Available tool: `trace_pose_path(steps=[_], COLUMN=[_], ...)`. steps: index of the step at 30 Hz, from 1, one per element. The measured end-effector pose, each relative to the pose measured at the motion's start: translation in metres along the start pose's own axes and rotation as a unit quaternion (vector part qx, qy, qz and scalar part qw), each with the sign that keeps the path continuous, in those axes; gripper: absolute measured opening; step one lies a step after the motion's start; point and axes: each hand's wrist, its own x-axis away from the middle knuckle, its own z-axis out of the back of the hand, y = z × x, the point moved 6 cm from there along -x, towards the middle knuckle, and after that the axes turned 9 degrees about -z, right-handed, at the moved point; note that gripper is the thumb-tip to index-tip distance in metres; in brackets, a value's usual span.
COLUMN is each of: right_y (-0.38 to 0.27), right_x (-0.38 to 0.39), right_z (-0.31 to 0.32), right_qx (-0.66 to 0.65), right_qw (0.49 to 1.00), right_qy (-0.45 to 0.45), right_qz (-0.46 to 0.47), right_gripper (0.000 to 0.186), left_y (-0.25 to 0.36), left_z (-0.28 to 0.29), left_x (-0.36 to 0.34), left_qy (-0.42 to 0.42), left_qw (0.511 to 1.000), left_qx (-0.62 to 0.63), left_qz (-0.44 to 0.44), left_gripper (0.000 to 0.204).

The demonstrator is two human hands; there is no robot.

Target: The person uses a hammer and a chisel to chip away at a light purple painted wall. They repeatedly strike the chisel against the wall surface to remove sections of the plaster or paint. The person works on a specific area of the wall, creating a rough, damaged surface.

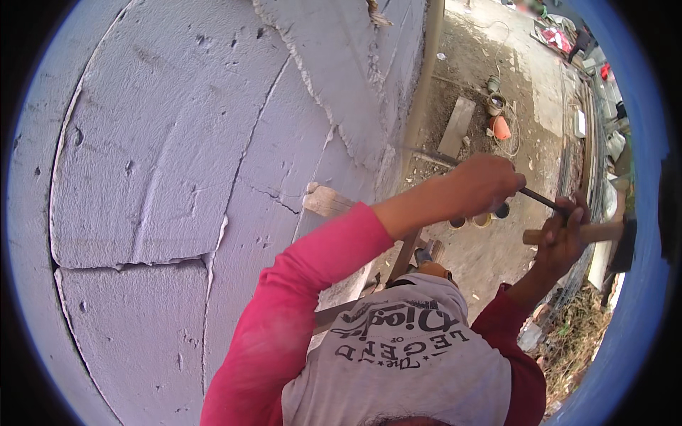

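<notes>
A flat board (457, 126) lies toward the dirt ground's (462, 77) left edge, near an orange bucket (500, 128).

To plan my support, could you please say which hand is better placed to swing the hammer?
Probably the right hand: it grips the wooden-handled hammer, while the left hand is closed around the dark rod.

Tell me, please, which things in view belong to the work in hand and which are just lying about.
In the work:
dark metal rod, gripped by the left hand
wooden-handled hammer, held in the right hand
pale wall, toward which the rod points

Apparently just lying about:
plank on the ground
orange container
bucket beside that container
</notes>
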Motion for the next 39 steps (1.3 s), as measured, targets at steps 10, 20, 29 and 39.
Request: trace_pose_path(steps=[10,20,29,39], right_y=[0.044,0.052,0.050,0.052], right_x=[0.016,-0.015,-0.018,-0.006], right_z=[-0.069,-0.107,-0.116,-0.066], right_qx=[0.011,-0.071,0.031,0.129], right_qw=[0.998,0.994,0.990,0.979], right_qy=[0.052,0.069,0.130,0.141], right_qz=[-0.034,-0.037,-0.036,-0.067], right_gripper=[0.031,0.027,0.029,0.030], left_y=[-0.046,-0.081,-0.099,-0.098], left_z=[0.035,0.061,0.077,0.091], left_x=[-0.006,0.011,0.017,0.006], left_qy=[-0.004,0.148,0.186,0.204], left_qw=[0.944,0.919,0.941,0.936], left_qx=[-0.320,-0.364,-0.280,-0.278], left_qz=[-0.081,-0.026,-0.052,-0.064], left_gripper=[0.014,0.027,0.033,0.033])
